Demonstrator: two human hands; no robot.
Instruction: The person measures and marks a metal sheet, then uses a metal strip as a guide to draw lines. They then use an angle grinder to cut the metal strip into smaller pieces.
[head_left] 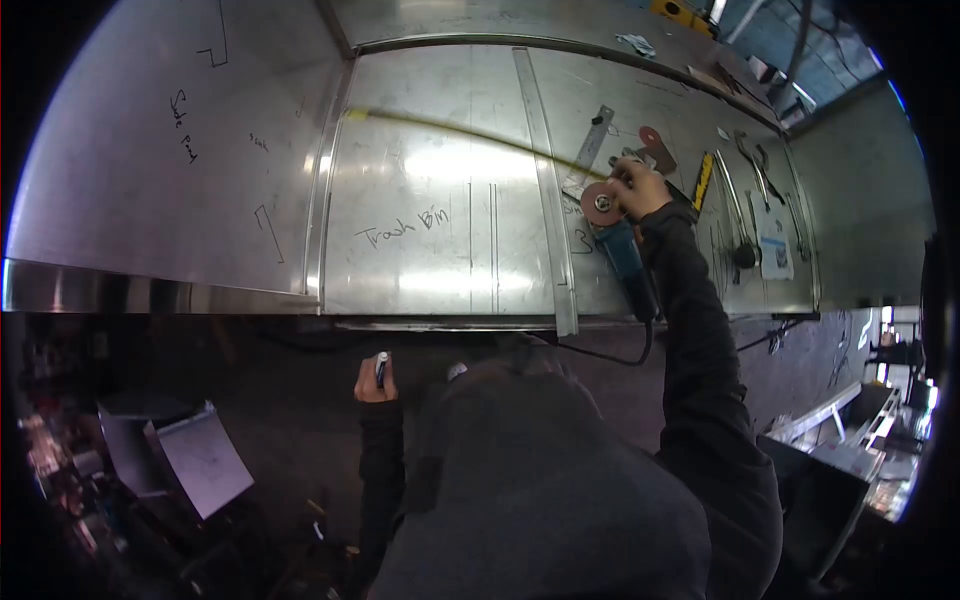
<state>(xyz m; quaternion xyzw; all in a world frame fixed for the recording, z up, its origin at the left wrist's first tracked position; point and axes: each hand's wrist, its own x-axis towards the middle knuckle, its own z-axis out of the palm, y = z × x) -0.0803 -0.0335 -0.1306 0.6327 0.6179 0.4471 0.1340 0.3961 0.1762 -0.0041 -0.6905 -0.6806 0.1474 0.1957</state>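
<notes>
My left hand (376, 384) is in front of the metal bench's near edge, closed around a marker (382, 366) that points upward. My right hand (641, 190) is over the bench, closed at the right end of a yellow tape measure (470, 134); its case is hidden by my fingers. The extended blade runs left across the sheet metal to the frame strip. Just below my right hand lies a blue angle grinder (624, 258) with a reddish-brown disc (599, 204). A metal square or ruler (600, 138) lies beyond the hand.
The steel surface (400, 275) has handwriting and drawn lines. A long flat metal bar (545, 180) crosses it. To the right are loose brown discs (655, 148), a yellow ruler (703, 182), pliers-like tools (760, 165) and a plastic bag (776, 250). The grinder's cord (610, 358) hangs over the front edge.
</notes>
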